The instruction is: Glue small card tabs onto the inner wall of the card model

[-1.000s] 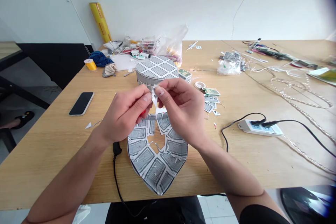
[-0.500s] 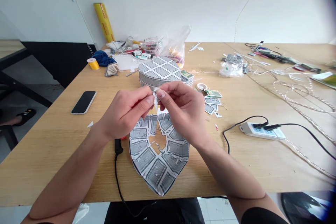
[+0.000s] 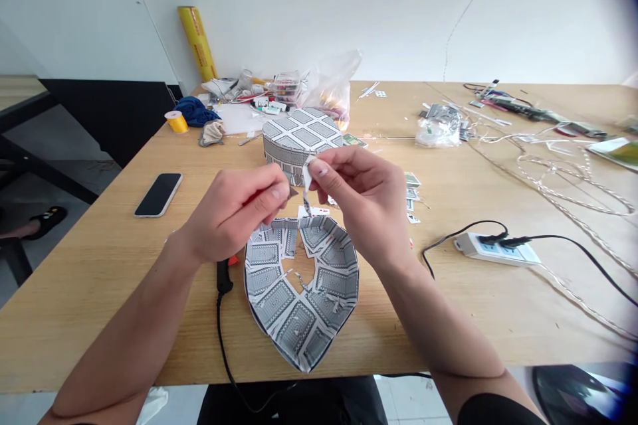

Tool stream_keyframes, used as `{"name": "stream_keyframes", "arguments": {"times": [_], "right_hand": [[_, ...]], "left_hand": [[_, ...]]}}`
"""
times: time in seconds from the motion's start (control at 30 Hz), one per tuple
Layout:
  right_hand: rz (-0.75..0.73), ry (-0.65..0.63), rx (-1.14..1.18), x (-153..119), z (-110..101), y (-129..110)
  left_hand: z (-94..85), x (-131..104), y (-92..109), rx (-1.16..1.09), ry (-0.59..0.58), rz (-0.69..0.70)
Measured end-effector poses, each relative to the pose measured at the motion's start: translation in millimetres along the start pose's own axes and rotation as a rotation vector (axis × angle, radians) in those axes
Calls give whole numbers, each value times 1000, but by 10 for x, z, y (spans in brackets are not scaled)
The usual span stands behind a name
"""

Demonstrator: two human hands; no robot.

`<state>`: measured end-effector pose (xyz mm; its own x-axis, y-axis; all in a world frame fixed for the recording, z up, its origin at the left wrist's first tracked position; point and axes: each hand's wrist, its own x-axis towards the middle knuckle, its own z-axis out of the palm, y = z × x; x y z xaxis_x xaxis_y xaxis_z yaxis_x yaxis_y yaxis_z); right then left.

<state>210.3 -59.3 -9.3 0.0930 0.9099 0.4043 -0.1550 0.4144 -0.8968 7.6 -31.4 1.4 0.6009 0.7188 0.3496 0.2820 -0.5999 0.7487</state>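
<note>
Fingers pinched, my left hand (image 3: 244, 212) holds a small dark pointed piece that sticks out past its fingertips. My right hand (image 3: 366, 202) grips a torn white strip of card (image 3: 307, 179), which hangs down from thumb and forefinger. A small gap separates the two hands. Below them lies a pointed oval tray (image 3: 276, 299) made of patterned playing cards, with an opening in its base and small scraps inside. Behind the hands stands a closed-looking box (image 3: 304, 129) covered in the same cards. A card with red marks (image 3: 319, 211) lies at the tray's far edge.
A phone (image 3: 158, 194) lies at left, near a yellow spool (image 3: 176, 121). A black-handled corded tool (image 3: 224, 277) is beside the tray. At right are a power strip (image 3: 498, 249) and coiled cord. Plastic bags, markers and a yellow roll (image 3: 197, 42) stand at the back.
My hands have moved apart, the right one shifting right with the white strip. The pieces between the fingertips, together before, are now separate.
</note>
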Motion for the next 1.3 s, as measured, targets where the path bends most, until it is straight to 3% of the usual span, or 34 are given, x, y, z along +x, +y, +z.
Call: {"name": "stream_keyframes", "arguments": {"times": [0.17,0.37,0.83,1.1,1.3], "right_hand": [[108,-80,58,-28,49,11],[184,-149,181,-18,45,87],[202,-112,173,-49,54,114],[181,-75,199,-10,9,105],[177,-87,197,3,2,95]], "left_hand": [[37,-21,-62,61,201,100],[38,0,-104,235,283,227],[36,3,-31,315,220,192],[16,17,-29,376,147,253],[48,-10,-56,254,214,177]]}}
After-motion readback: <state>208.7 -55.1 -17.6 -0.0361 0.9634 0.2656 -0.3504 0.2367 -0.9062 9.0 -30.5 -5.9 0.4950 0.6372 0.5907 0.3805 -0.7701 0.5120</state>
